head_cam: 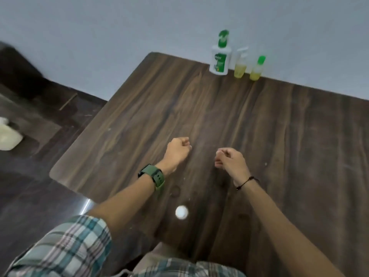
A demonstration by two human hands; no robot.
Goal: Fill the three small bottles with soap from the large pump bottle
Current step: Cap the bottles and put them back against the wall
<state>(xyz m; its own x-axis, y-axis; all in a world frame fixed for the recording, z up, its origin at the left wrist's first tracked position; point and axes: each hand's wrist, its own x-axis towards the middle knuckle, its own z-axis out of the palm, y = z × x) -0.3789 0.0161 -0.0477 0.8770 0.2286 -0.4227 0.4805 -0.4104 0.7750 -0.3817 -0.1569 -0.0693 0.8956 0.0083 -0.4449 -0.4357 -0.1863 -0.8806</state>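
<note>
The large white pump bottle (219,60) with a green pump head stands at the table's far edge by the wall. Right of it stand two small bottles holding yellow liquid: one with a clear top (240,66), one with a green cap (256,69). A small white round thing (181,212), a cap or a bottle top seen from above, sits near the front edge between my forearms. My left hand (178,148) and my right hand (227,158) hover over the middle of the table, fingers curled in, with nothing visible in either.
The dark wooden table (279,126) ends at a rounded left edge; its far side meets a grey wall. On the dark floor to the left lies a pale container (9,136). Faint ring marks show on the table near my left wrist.
</note>
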